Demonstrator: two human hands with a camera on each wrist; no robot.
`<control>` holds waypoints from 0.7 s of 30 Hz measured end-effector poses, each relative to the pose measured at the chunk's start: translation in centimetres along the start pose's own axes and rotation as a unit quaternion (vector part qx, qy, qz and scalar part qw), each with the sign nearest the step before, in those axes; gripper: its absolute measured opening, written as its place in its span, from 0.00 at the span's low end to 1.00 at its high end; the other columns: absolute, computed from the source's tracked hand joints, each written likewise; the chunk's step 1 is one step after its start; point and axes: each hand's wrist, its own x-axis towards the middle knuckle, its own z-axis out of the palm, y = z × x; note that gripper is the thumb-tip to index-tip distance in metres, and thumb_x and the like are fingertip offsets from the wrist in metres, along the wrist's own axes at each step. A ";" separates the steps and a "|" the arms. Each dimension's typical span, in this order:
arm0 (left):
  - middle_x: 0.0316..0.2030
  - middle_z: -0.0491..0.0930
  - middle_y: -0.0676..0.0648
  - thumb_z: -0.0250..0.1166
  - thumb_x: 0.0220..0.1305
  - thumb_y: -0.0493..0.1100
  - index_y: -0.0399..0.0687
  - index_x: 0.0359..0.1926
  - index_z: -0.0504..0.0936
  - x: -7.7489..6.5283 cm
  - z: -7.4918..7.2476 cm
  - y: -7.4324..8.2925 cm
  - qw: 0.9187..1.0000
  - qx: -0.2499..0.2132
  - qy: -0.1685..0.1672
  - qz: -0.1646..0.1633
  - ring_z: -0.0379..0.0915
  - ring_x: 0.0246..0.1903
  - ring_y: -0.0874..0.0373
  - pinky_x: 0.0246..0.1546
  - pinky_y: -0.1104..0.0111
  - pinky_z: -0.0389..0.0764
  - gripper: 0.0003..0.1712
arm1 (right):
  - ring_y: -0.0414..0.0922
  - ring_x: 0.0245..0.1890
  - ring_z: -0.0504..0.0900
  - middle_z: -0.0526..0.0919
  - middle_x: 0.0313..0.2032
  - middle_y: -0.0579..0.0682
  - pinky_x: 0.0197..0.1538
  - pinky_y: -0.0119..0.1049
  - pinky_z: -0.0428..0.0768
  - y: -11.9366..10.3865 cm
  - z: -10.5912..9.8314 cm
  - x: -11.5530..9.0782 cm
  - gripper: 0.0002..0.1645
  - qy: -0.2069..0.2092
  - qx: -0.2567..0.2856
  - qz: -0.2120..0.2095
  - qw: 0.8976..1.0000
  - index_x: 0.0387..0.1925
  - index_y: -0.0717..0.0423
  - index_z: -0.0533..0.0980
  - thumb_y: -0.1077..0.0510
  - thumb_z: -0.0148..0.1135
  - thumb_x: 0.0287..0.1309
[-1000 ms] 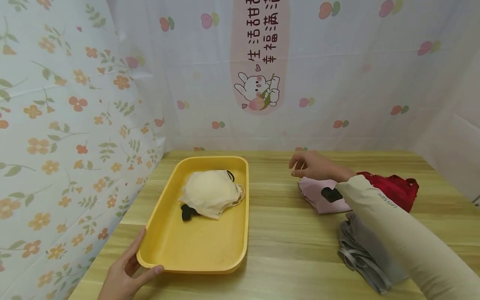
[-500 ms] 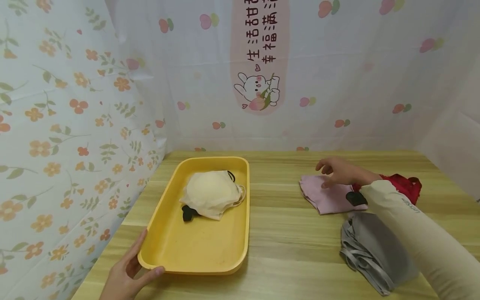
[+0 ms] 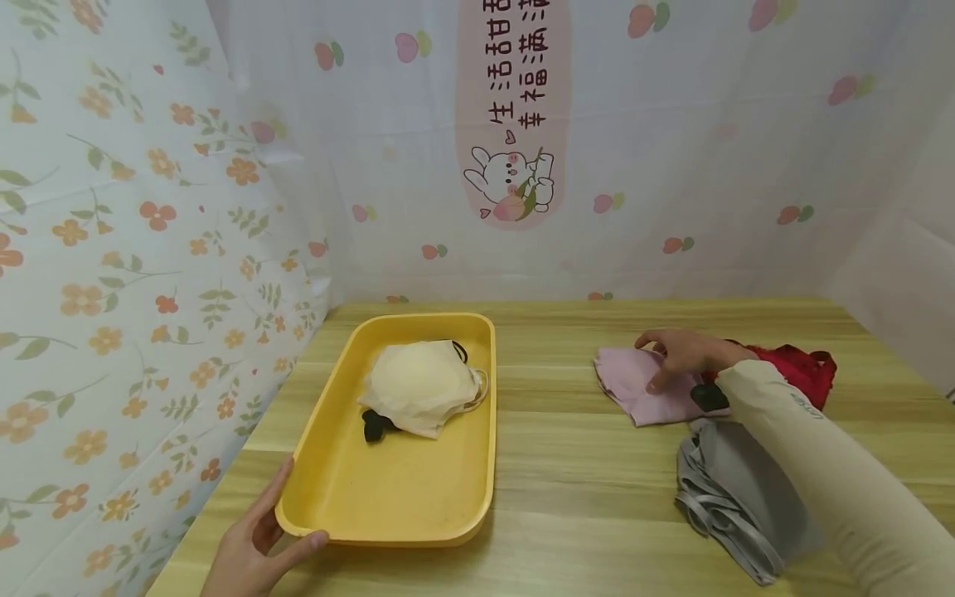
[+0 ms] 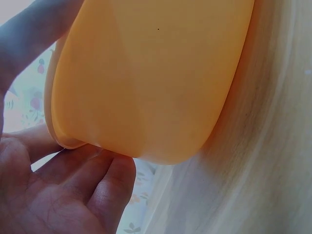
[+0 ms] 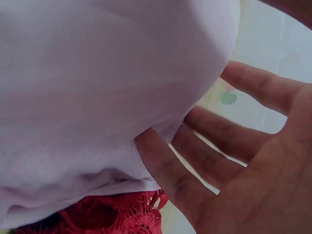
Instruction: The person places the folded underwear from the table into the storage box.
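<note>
My left hand [image 3: 254, 543] grips the near left corner of a yellow plastic tray [image 3: 488, 431], thumb on the rim; in the left wrist view its fingers [image 4: 114, 183] lie against the outer wall. In the tray lies a folded beige bra [image 3: 418, 385] with looped straps, partly over a small black piece [image 3: 375, 425]. My right hand [image 3: 682, 355] is over a folded pink bra [image 3: 634, 385]. In the right wrist view its spread fingers [image 5: 168, 161] touch the edge of the smooth, rounded pink fabric [image 5: 107, 87]; some fingertips are hidden behind it.
A small black object [image 3: 709, 397] lies by the pink bra. Behind my right wrist is a red lace garment [image 3: 802, 373]. A folded grey garment with straps [image 3: 746, 489] lies nearer, partly under my sleeve [image 3: 828, 464]. Patterned curtains [image 3: 403, 166] stand behind the wooden table [image 3: 567, 464].
My right hand has moved right and slightly down, from beyond the pink bra's left end to over it. My left hand stays on the tray corner.
</note>
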 end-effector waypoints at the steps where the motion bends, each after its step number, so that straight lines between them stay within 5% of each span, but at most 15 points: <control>1: 0.80 0.42 0.37 0.73 0.60 0.41 0.53 0.81 0.42 0.0 0.0 0.0 1.000 0.000 0.000 0.000 0.57 0.55 0.95 0.51 0.93 0.70 0.60 | 0.68 0.58 0.73 0.70 0.60 0.78 0.57 0.58 0.80 0.1 0.0 0.0 0.52 -0.002 0.002 -0.001 1.000 0.68 0.70 0.62 0.53 0.79 0.48; 21: 0.80 0.43 0.37 0.73 0.61 0.43 0.52 0.81 0.42 0.1 0.2 0.0 1.000 0.016 0.002 -0.001 0.57 0.54 0.94 0.51 0.92 0.71 0.59 | 0.65 0.55 0.75 0.75 0.57 0.73 0.58 0.62 0.78 0.9 1.1 0.5 0.53 0.056 -0.042 0.019 0.997 0.64 0.69 0.67 0.49 0.82 0.42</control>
